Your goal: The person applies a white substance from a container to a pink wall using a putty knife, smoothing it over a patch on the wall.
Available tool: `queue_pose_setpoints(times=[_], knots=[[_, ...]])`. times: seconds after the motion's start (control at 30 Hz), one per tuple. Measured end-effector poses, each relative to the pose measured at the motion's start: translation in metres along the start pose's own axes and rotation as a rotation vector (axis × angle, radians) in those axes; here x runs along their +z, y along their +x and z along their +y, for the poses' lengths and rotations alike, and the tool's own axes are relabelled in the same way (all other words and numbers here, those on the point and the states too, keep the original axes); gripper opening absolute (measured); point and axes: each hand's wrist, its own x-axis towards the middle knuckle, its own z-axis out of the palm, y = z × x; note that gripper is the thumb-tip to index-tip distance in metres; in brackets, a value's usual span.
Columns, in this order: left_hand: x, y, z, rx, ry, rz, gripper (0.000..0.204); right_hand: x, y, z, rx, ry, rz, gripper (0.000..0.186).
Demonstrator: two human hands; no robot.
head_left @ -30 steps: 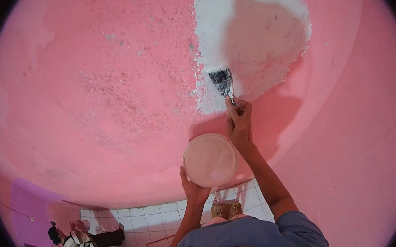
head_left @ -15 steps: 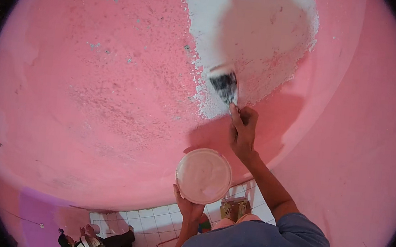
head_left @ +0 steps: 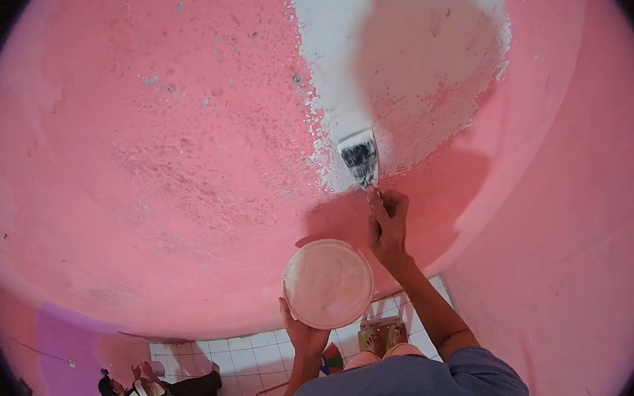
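Note:
My right hand (head_left: 389, 223) is closed round the handle of a putty knife (head_left: 359, 155), its dark blade smeared with white and laid against the pink wall (head_left: 209, 143). Under and beyond the blade, a broad patch of white filler (head_left: 334, 41) coats the wall, ragged along its edges. The shadow of my head and arm falls over part of it. My left hand (head_left: 306, 335) grips a round, shallow lid (head_left: 328, 283) from below at its near rim, with the thumb up its left side. A smooth pale coating covers the lid's face.
Left of the patch the wall is pitted and scuffed. White floor tiles (head_left: 243, 354) run along its foot, where a small stool-like stand (head_left: 382, 332) shows by my legs. At the lower left a person (head_left: 153, 389) is on the floor beside a purple wall area (head_left: 66, 349).
My right hand has drawn the putty knife down the wall toward me, and the filler behind the blade looks smoother. My left hand holds the lid in nearly the same place.

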Motion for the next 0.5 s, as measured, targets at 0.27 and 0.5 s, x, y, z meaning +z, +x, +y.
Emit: queue_pose_setpoints(times=[0.27,0.5], knots=[[0.0,-0.003,-0.006,-0.022,-0.126,-0.051,0.057,0.006,0.031,0.003,-0.017,0.013,0.056,0.046],[-0.013,-0.003,-0.004,-0.014,0.013,-0.026,0.058,-0.006,-0.026,0.012,0.093,0.009,-0.063,0.049]])
